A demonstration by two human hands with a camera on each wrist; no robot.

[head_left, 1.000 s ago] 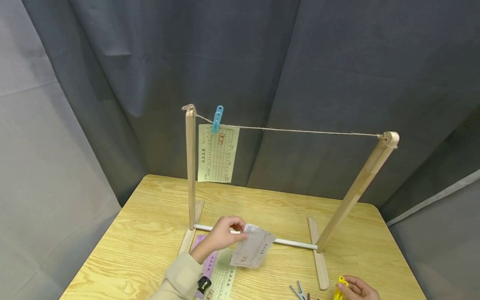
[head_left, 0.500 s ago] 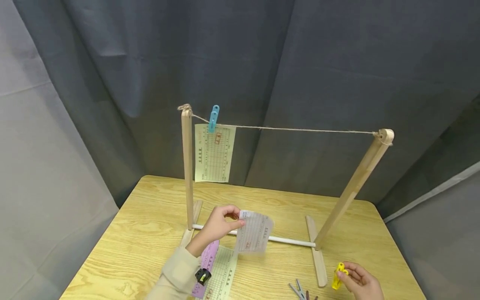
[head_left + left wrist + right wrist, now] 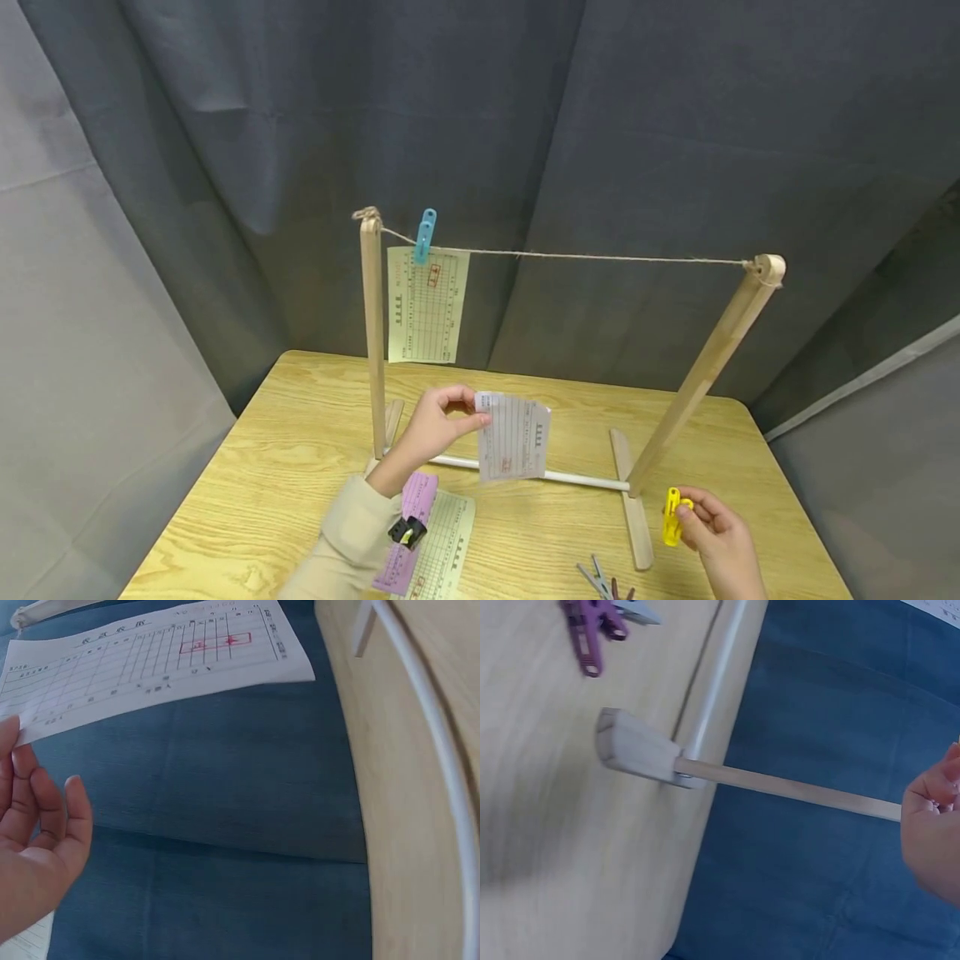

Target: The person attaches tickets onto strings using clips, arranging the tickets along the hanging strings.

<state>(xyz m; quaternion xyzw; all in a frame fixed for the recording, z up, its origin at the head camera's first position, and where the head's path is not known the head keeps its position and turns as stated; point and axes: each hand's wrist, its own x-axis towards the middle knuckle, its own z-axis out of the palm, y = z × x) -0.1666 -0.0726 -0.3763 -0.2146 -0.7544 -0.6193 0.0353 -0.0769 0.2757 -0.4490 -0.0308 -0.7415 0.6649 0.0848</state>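
My left hand [image 3: 442, 425] pinches a white printed slip [image 3: 514, 440] by its upper left corner, holding it up in front of the rack's white bottom bar [image 3: 577, 479]. The left wrist view shows that slip [image 3: 157, 664] with a red stamp, gripped between thumb and forefinger. My right hand [image 3: 716, 533] pinches a yellow clothespin [image 3: 672, 517] to the right of the rack's right foot. In the right wrist view the hand [image 3: 934, 825] is at the right edge, its clothespin almost wholly out of frame. On the string [image 3: 600, 257], a blue clothespin [image 3: 425, 237] holds a pale green slip [image 3: 427, 308].
Under my left forearm lie a purple slip [image 3: 420, 497] and another pale green slip [image 3: 450, 533] on the wooden table [image 3: 247, 500]. A grey clothespin [image 3: 596, 577] and a purple clothespin [image 3: 589, 634] lie near the front. Wooden posts [image 3: 372, 333] hold up the string.
My left hand has lifted the white slip higher and the slip now hangs flatter toward the camera. My right hand has risen with the yellow clothespin, farther from the table's front.
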